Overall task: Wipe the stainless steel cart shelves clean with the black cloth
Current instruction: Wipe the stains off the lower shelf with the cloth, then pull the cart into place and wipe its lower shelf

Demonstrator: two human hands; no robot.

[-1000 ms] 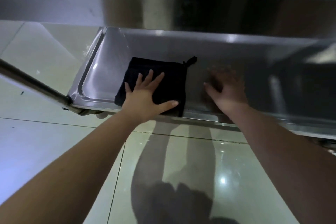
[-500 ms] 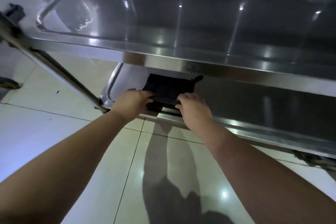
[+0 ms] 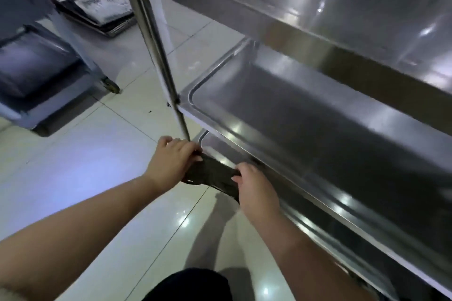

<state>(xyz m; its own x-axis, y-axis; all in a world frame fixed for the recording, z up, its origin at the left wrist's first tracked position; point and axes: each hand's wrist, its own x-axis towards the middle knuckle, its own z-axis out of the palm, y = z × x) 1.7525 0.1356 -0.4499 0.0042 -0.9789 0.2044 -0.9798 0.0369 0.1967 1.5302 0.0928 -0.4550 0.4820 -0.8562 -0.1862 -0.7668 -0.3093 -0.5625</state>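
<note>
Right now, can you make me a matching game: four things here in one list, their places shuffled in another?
1 black cloth
2 left hand
3 trays
4 cart post

A on the floor, far back
B between left hand and right hand
C upright at the corner of the shelves
D gripping the cloth end nearest the post

Pairs: 1-B, 2-D, 3-A, 4-C

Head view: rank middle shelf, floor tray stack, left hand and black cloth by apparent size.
1. middle shelf.
2. tray stack, though it is farther away, so its look understates it.
3. left hand and cloth look about alike; the cloth is bunched and partly covered, so I won't rank them.
</note>
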